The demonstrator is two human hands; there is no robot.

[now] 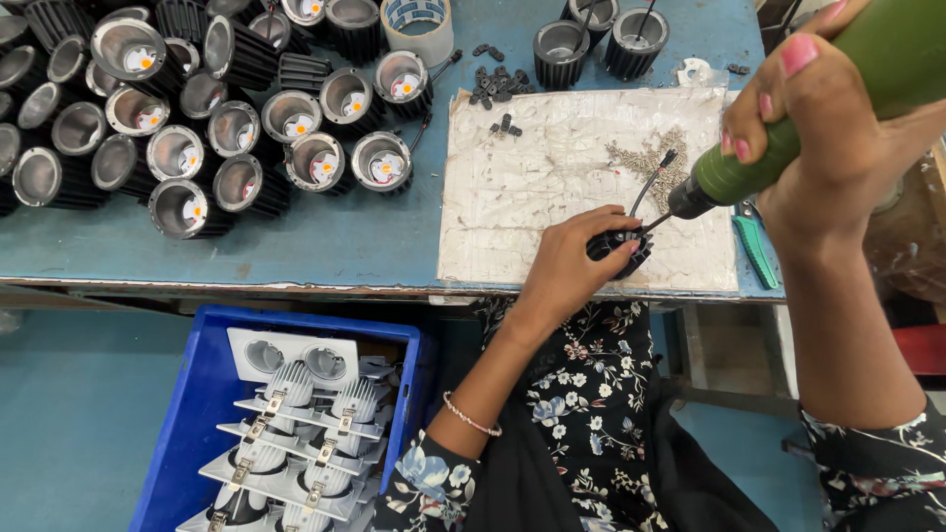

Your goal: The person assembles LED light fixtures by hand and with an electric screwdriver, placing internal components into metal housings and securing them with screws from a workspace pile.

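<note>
- Blue-painted tabletop [325, 241] with chipped front edge carries a worn pale work mat [552, 197]; below it stands a blue crate [187, 414] of white finned fittings
- left hand [576, 261] lies curled over a small black finned lamp housing [623, 248] on the mat's near edge, fingers closed on its top and side, pinning it to the mat
- right hand [823, 128] is wrapped shut around a green powered screwdriver [788, 148], its bit angled down to the housing; thin black wires [650, 182] rise from the part
- housing looks like rigid cast metal, small yet likely dense; the fins give a ridged, non-slip hold, so the ribbed sides seem the best place to grip; wires look thin and best left alone
- many like housings [197, 128] with reflectors crowd the tabletop's left; loose screws [645, 158], small black clips [493, 84] and a tape roll [417, 25] lie behind
</note>
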